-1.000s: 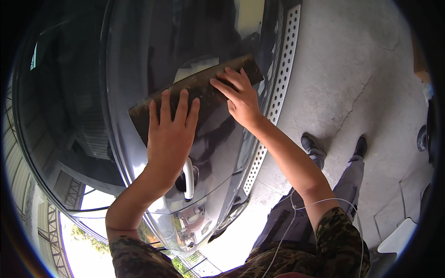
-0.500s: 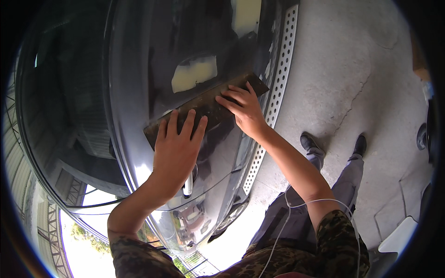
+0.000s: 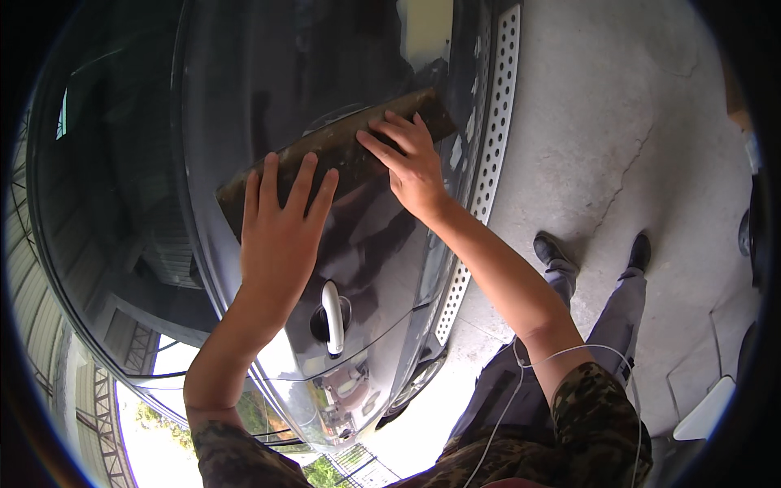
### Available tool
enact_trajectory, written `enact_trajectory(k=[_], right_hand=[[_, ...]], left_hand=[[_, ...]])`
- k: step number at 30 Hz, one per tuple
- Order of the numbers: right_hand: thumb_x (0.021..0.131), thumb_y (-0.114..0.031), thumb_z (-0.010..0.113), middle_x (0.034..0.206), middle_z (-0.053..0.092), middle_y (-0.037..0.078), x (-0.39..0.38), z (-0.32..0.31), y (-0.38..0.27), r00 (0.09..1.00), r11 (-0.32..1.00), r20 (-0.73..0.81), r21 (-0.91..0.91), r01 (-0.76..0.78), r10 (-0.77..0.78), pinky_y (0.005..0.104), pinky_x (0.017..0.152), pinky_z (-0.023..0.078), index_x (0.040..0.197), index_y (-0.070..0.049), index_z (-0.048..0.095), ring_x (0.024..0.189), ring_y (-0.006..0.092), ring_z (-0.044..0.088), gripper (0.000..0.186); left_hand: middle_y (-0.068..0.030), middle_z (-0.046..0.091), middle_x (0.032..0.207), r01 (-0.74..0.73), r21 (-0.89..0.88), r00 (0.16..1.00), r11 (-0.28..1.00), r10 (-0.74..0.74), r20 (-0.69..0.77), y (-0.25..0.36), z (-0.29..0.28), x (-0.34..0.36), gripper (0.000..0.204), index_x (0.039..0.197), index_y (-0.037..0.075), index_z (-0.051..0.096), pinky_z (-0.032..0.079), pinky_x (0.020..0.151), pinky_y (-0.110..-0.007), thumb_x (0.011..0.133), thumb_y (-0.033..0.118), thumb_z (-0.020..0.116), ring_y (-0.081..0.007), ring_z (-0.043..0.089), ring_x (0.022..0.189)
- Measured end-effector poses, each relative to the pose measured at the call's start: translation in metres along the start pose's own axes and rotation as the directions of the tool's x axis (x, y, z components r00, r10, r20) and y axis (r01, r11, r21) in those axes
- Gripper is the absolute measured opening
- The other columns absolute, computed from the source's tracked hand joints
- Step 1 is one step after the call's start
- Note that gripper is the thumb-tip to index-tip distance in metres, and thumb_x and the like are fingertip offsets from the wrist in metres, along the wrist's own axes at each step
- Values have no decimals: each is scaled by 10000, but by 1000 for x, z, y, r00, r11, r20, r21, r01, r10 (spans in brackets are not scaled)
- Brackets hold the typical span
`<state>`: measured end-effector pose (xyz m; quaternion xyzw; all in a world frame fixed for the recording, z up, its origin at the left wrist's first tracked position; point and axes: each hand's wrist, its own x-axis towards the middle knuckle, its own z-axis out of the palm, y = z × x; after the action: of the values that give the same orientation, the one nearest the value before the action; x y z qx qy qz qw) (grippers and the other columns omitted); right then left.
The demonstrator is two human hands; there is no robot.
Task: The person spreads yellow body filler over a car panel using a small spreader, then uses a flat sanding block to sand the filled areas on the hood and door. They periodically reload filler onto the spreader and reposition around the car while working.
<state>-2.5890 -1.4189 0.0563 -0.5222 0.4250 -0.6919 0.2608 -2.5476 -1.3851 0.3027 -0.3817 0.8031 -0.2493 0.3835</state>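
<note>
Bearing down on long brown board (image 3: 346,156) w/ both bare hands; board slantwise on dark car door (image 3: 358,252), one end twd window glass (image 3: 122,187), other near perforated strip (image 3: 498,122) along sill. L hand (image 3: 281,244) on window-side half: fingers spread, nearly straight, tips at far edge; thumb out of sight, so can't tell re clamping. R hand (image 3: 415,171) on sill-side half: fingers apart, slightly bent, laid over board face; closure round near edge likewise unclear. Prob. best: share pressure equally betw. hands, hold full face flat to panel, let neither end tip or dig in, follow door's gentle curve, steer clear of door handle (image 3: 332,317) & strip. Mind thin white cable (image 3: 582,348) near r. elbow. Materials: board rigid-looking, straight-edged, oblong, scuffed, matte. Door dark grey, mirror-glossy past handle, blotchier & duller nr board. Pale yellow patch (image 3: 427,32) beyond board, flat-toned, ragged-edged, filler-like. Strip silvery, w/ rows of round dark holes. Handle smooth, pale, bar-shaped, over dark rounded recess. Floor (image 3: 634,114) grey, concrete-like, w/ jagged crack.
</note>
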Motion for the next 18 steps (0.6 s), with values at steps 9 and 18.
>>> enact_trajectory(k=[9,18], right_hand=[[740,98,664,1282,600,34,-45,2,-2,995,998,95,37,-40,36,614,1097,351,1280,-212,667,1276,308,528,623],[746,96,639,1317,601,28,-21,-35,-7,988,991,150,-132,-27,47,633,1089,316,1288,-228,672,1265,319,537,632]], left_hand=[[-123,476,1477,14,-89,999,996,-11,44,26,20,-32,632,1404,151,548,401,1094,-602,795,15,648,-477,435,1346],[-89,488,1482,35,-88,998,996,-31,46,22,-19,-16,593,1411,189,552,393,1110,-568,847,13,597,-455,441,1352]])
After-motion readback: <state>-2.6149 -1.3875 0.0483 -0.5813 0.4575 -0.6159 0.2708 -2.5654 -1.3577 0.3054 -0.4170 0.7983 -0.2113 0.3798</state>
